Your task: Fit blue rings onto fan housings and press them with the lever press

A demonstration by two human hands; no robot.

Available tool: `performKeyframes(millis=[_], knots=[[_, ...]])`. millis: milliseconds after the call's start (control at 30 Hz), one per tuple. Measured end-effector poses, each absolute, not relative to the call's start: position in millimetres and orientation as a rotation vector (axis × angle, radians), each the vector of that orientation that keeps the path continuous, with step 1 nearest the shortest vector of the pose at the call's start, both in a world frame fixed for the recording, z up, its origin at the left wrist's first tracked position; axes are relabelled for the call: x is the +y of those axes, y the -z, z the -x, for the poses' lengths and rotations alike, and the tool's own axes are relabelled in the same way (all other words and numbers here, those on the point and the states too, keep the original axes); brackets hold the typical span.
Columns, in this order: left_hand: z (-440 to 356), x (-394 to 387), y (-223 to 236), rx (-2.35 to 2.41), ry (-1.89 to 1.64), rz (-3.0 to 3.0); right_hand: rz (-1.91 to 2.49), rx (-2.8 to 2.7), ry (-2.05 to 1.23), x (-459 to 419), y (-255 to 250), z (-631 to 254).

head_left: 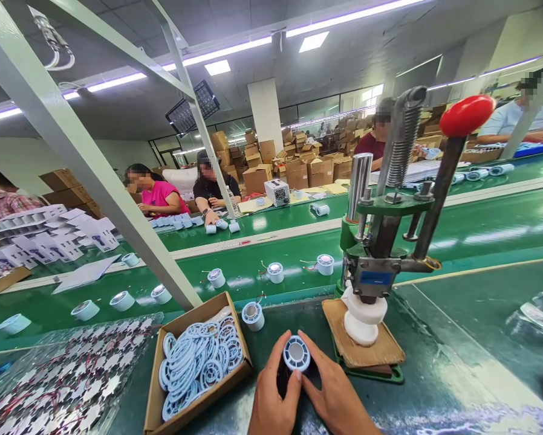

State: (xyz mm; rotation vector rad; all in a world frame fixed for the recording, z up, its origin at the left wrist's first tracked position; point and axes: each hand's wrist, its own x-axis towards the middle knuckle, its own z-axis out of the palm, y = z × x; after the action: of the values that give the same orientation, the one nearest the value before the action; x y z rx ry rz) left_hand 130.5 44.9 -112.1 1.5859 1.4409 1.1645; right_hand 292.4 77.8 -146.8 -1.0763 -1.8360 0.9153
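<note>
A light blue round fan-like housing (296, 354) with a spoked ring and a silvery grey centre is held up in front of me. My left hand (273, 386) grips its left side, thumb at the lower edge. On the other side, my right hand (332, 388) holds it with fingers and thumb. A similar blue housing (253, 315) with thin wires stands on the bench just beyond my hands. To the left, a cardboard box (210, 396) holds a heap of light blue rings (194, 365).
A hand press (373, 275) with a red-knobbed lever (467, 115) and white die stands to the right, on a cardboard piece (332, 323). Wired boards (76, 374) lie in plastic at left. Several housings sit on the green conveyor belt (294, 241); co-workers sit beyond. A slanted white post rises at left.
</note>
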Motion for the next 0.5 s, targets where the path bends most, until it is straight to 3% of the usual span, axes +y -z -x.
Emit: performKeyframes(millis=[267, 367, 500], knots=[[-139.9, 50.2, 122.1, 1.596, -1.146, -1.536, 1.179, -1.959, -0.884, 74.3, 119.3, -304.3], [-140.2, 57.4, 113.1, 1.566, -1.158, -1.463, 1.27, -2.005, -0.846, 61.8, 71.3, -330.7], [-170.2, 71.4, 93.7, 1.383, -1.281, -1.361, 1.139, -1.8, -0.599, 51.1, -33.5, -378.0]])
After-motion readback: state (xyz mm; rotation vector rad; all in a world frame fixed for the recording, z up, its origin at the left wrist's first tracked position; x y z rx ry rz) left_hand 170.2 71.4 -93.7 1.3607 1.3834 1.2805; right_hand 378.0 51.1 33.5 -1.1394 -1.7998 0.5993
